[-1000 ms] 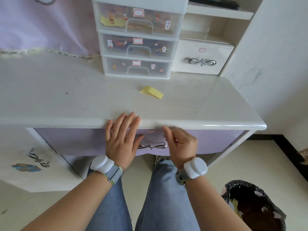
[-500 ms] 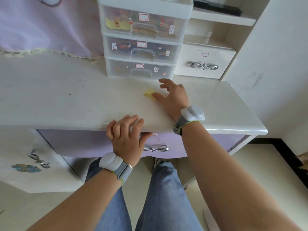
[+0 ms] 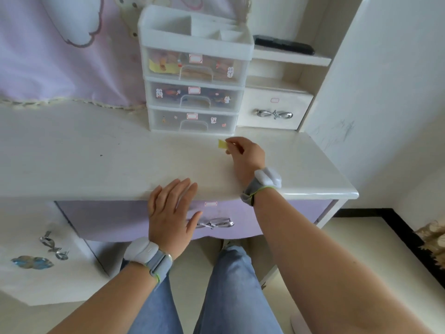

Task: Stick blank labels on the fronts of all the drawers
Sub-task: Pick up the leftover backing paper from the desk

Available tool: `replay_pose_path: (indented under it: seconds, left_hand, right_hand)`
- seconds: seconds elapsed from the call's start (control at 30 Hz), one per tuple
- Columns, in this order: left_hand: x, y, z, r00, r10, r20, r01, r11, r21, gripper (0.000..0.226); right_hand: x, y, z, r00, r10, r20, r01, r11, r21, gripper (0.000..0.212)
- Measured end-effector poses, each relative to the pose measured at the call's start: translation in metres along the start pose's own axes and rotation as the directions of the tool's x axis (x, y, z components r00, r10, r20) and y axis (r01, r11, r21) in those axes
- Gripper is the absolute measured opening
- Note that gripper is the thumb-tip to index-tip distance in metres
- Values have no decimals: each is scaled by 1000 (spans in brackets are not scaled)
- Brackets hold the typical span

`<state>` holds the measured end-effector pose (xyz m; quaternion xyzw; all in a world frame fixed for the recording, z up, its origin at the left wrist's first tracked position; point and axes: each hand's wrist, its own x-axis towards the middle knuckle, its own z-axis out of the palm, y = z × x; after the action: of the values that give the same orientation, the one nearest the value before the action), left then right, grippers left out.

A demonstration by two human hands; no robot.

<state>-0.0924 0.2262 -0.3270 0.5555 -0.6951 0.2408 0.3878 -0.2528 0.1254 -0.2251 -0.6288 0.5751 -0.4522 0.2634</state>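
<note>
My right hand (image 3: 245, 156) pinches a small yellow backing sheet (image 3: 222, 143) on the white desk top (image 3: 96, 160), just in front of the clear plastic drawer tower (image 3: 195, 92). All three tower drawers carry a red-bordered white label, as does the small white drawer (image 3: 274, 108) to its right. The purple desk drawer (image 3: 125, 220) below the desk edge shows a label (image 3: 211, 203) above its silver handle (image 3: 214, 224). My left hand (image 3: 172, 213) rests flat against that drawer front and the desk edge, fingers spread, holding nothing.
A white cabinet door (image 3: 36, 256) with a silver handle and a blue sticker stands at lower left. A dark remote (image 3: 284, 45) lies on the shelf at the back right. A white wall closes the right side. My knees in jeans (image 3: 231, 285) are under the desk.
My right hand left the purple drawer front, reached up over the desk and took hold of the yellow sheet. My left hand stayed on the drawer front. The view tilted upward.
</note>
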Motion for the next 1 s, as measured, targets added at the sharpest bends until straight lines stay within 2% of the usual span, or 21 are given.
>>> replay_pose_path:
  seconds: [0.1,0.17,0.27,0.33,0.47,0.53,0.57,0.6,0.67,0.77,0.83,0.93,1.0]
  left_hand:
    - [18,23,-6,981,-192,12,192,978,-77,36]
    - [42,48,-5,978,-207,-4,203,962,-181,33]
    - [78,102,3,1000,-27,12,29,943,-331,31]
    - [98,155,18,992,109,59,-71,893,-443,32]
    - [108,243,48,931,315,186,-183,842,-508,39]
    - [102,287,68,890,355,284,-206,872,-445,55]
    - [96,308,78,870,337,360,-175,893,-415,65]
    - [93,311,83,858,288,425,-134,925,-356,72]
    - [80,321,101,860,247,447,-164,962,-217,78]
    - [64,313,127,896,316,311,-325,945,-24,75]
    - [60,309,141,911,352,215,-368,929,43,70]
    - [59,313,154,936,337,105,-346,934,90,65]
    - [59,315,157,947,319,44,-322,943,87,60]
  right_hand:
    - [-6,9,-31,974,98,-203,-71,988,139,24]
    - [-12,23,-67,933,111,-343,-59,986,158,28]
    - [-26,52,-128,821,164,-547,-63,978,199,28]
    - [-42,77,-177,691,253,-678,-154,967,203,28]
    - [-78,129,-231,508,370,-778,-303,922,241,31]
    - [-101,164,-254,432,419,-799,-407,881,242,32]
    - [-116,185,-265,409,443,-798,-462,854,238,32]
    - [-125,197,-265,418,464,-781,-488,840,238,32]
    - [-145,227,-269,395,534,-748,-581,775,247,32]
    - [-168,279,-261,335,664,-669,-708,646,287,29]
    - [-183,318,-250,315,762,-565,-801,533,273,29]
    - [-196,372,-237,239,905,-352,-874,359,328,32]
    - [-194,393,-235,216,949,-228,-904,283,321,43]
